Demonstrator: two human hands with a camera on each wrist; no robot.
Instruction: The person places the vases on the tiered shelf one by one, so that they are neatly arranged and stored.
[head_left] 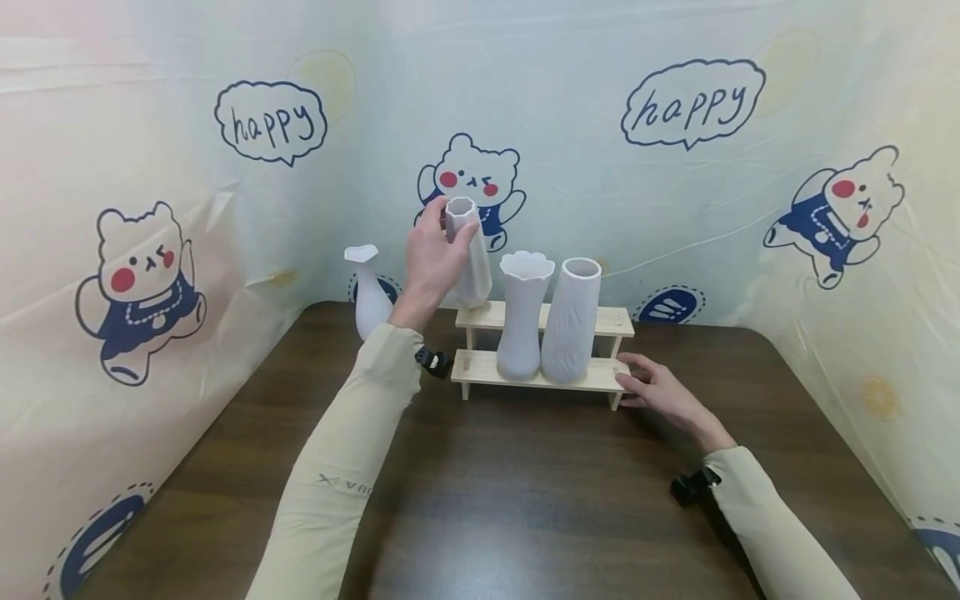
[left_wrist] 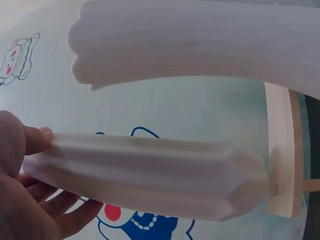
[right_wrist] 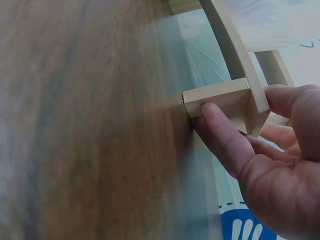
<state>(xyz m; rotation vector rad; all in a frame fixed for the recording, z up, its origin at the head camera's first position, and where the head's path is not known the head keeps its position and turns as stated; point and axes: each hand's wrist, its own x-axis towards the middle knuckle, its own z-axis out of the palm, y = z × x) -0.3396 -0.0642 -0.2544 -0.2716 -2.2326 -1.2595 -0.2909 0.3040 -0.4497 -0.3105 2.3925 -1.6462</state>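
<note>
My left hand grips a tall white faceted vase near its rim, thumb on one side and fingers on the other. The vase's base is right at the left part of the upper shelf of a two-tier wooden stand. My right hand holds the stand's right end, with the thumb at the lower shelf and a finger against the leg. On the lower shelf stand a white vase with a scalloped rim and a white round-rimmed vase, side by side.
Another white vase with a flared rim stands left of the stand, partly behind my left arm. Everything is on a dark wooden table. A printed curtain with cartoon bears surrounds the table's back and sides.
</note>
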